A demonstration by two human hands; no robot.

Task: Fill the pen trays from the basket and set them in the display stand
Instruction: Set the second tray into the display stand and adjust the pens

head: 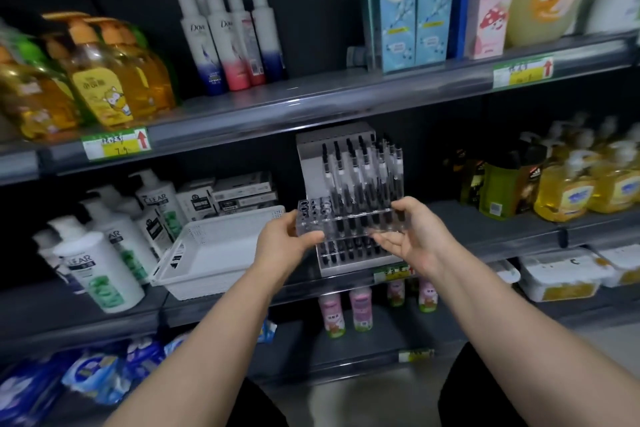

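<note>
Pen tray (pixel 348 222): clear, held level at picture centre, before the display stand (pixel 332 137); dark pens (pixel 367 185) stood in most holes, the 9 o'clock end's holes seen empty.
Left hand (pixel 284 241): clasped round the tray's 9 o'clock end.
Right hand (pixel 414 236): clasped round its 3 o'clock end.
Basket (pixel 221 246): white, shelved at 9 o'clock of the tray.
Display stand: at 12 o'clock behind the tray, rows of pens held.

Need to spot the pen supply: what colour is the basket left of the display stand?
The basket is white, seen best in the head view.
</note>
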